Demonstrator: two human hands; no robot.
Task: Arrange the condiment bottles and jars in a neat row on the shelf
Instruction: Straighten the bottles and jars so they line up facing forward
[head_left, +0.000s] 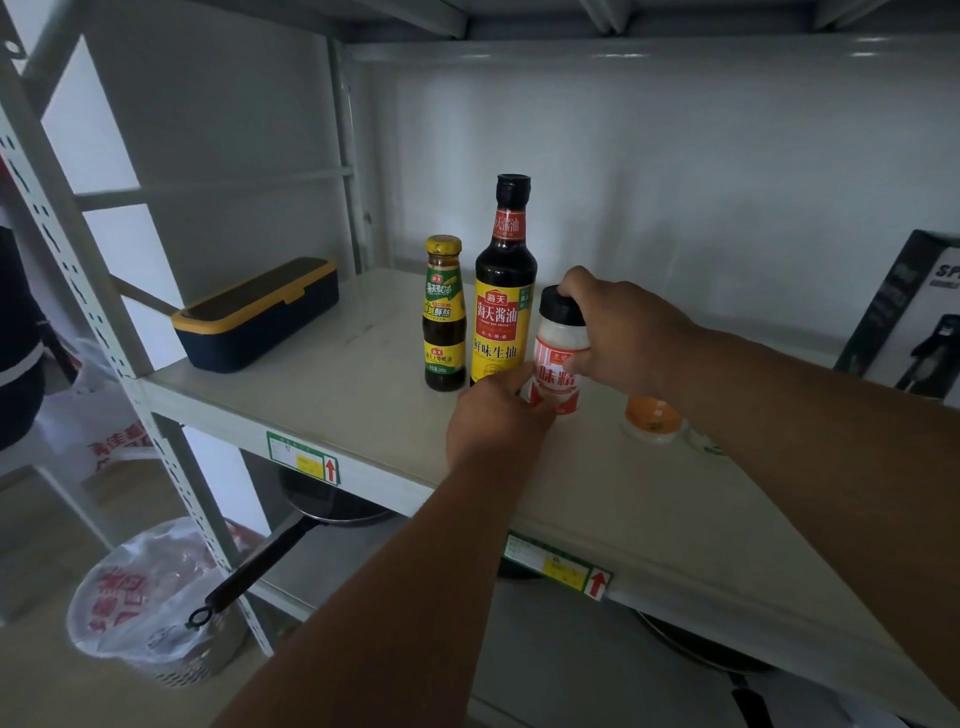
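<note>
On the pale shelf board (322, 374) stand a small oyster sauce bottle (444, 317) with a yellow cap and, touching its right side, a tall dark soy sauce bottle (504, 291). Right of them is a white seasoning jar (558, 358) with a black lid and a red label, upright on the board. My right hand (623, 332) grips the jar around its lid and upper side. My left hand (493, 421) holds the jar's base from the front left. An orange-lidded small jar (652, 418) sits behind my right forearm, partly hidden.
A dark blue box with a yellow rim (254, 317) lies at the shelf's left end. A black product box (914, 312) leans at the far right. On the shelf below rests a frying pan (291, 535), its handle sticking out left. A bagged bin (140, 597) stands on the floor.
</note>
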